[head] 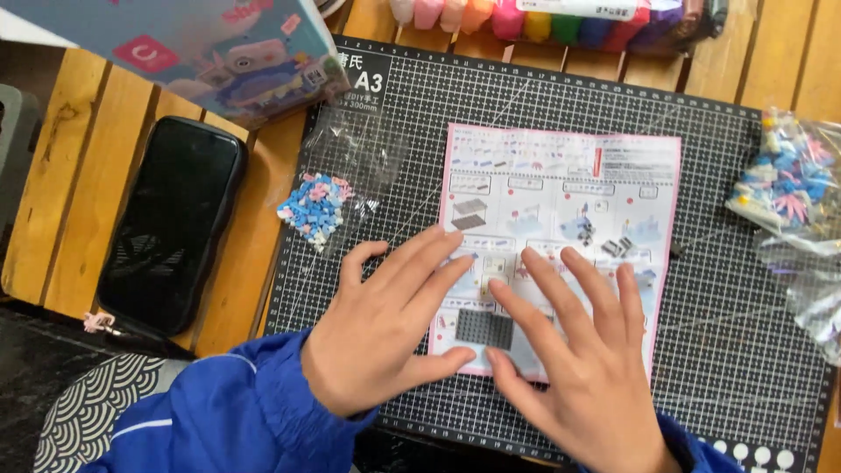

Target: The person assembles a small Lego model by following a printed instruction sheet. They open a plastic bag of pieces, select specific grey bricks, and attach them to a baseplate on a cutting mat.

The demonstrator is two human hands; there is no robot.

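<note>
A pink-edged instruction sheet [561,188] with small building diagrams lies flat on a black gridded cutting mat [718,350]. My left hand [385,328] rests palm down on the sheet's lower left part, fingers spread. My right hand [578,359] presses flat on the sheet's lower middle, fingers spread too. A small dark grey plate [484,328] lies on the sheet between my two thumbs. Neither hand holds anything. Blue sleeves cover both wrists.
A clear bag of tiny blue, pink and white bricks [317,208] lies on the mat's left. More bagged bricks [788,188] sit at the right edge. A black phone [171,223], a picture box [210,48] and coloured clay sticks [561,17] rest on the wooden table.
</note>
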